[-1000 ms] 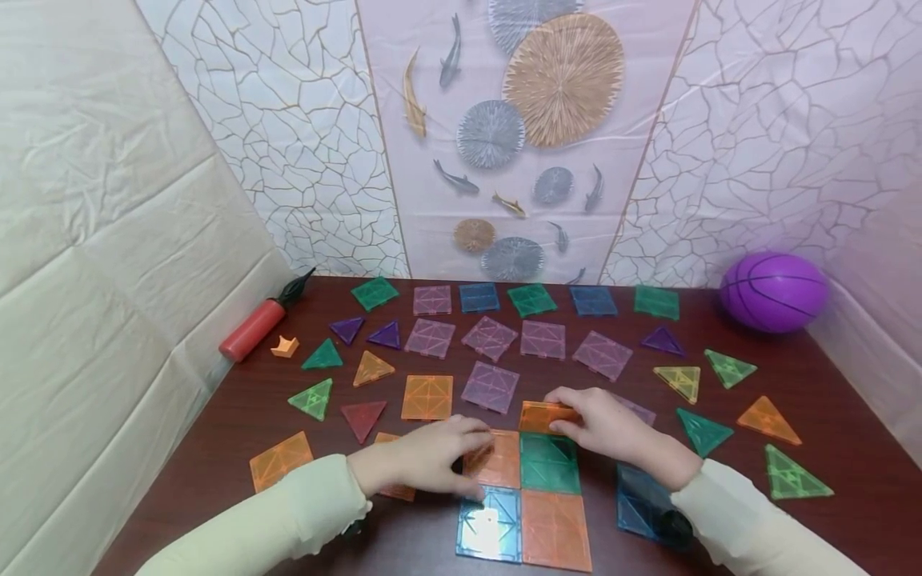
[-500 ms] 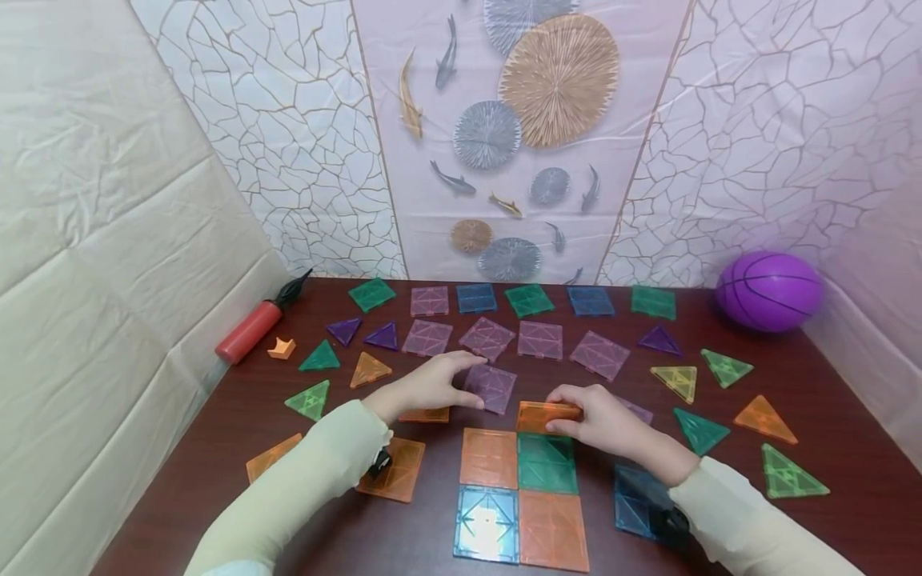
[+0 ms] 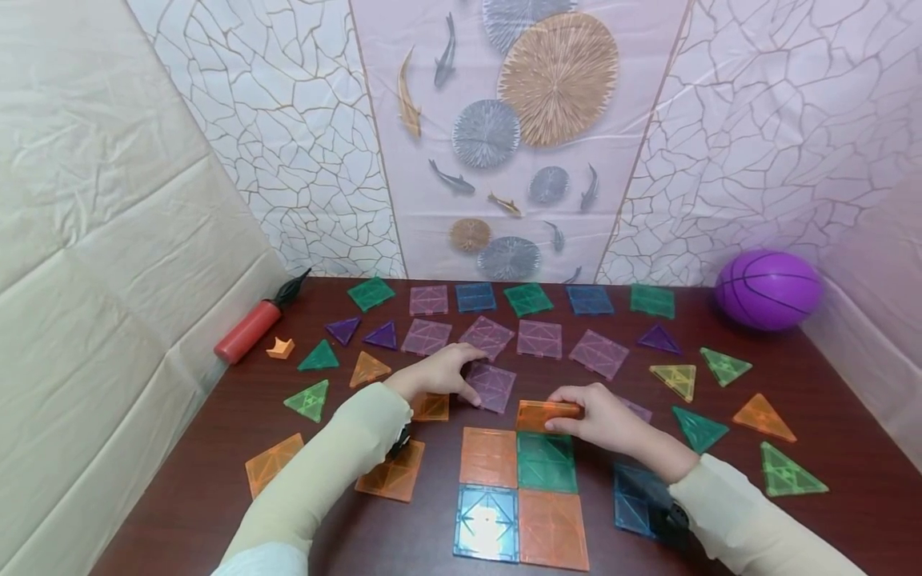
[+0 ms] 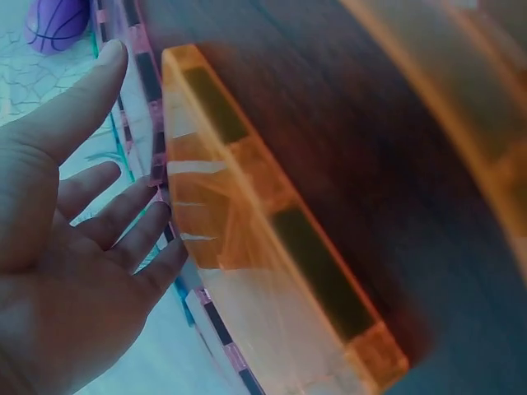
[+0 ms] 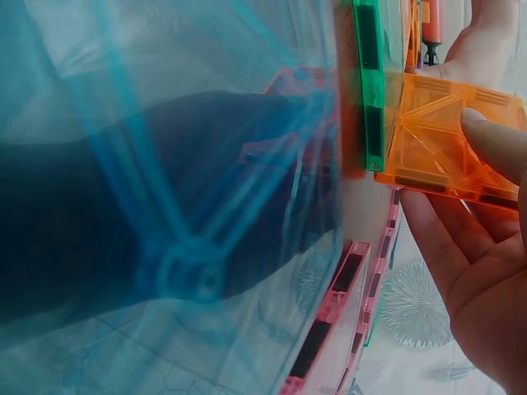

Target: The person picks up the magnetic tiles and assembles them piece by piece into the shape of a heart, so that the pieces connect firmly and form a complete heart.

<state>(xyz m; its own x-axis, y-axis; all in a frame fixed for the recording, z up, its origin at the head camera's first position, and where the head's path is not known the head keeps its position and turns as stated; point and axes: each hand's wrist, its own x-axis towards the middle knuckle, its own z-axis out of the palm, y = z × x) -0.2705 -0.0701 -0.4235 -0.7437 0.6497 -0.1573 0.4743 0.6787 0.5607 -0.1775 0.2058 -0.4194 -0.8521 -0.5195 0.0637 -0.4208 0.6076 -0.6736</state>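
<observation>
My right hand pinches an orange square magnetic tile, standing on edge at the far side of a green square tile. In the right wrist view the thumb lies on the face of that tile, fingers behind it. The green tile lies in a two-by-two block with two orange tiles and a blue tile. My left hand reaches over the left edge of a pale purple square tile, thumb and fingers spread around its corner. In the left wrist view its fingers are loosely extended; contact is unclear.
Several square tiles lie in rows at the back, with triangle tiles on both sides. A purple ball sits back right. A red hand pump and small orange crown piece lie left. A blue tile lies under the right forearm.
My left hand has left the near block and moved away from me to the pale purple tile. My right hand stays in place with the orange tile.
</observation>
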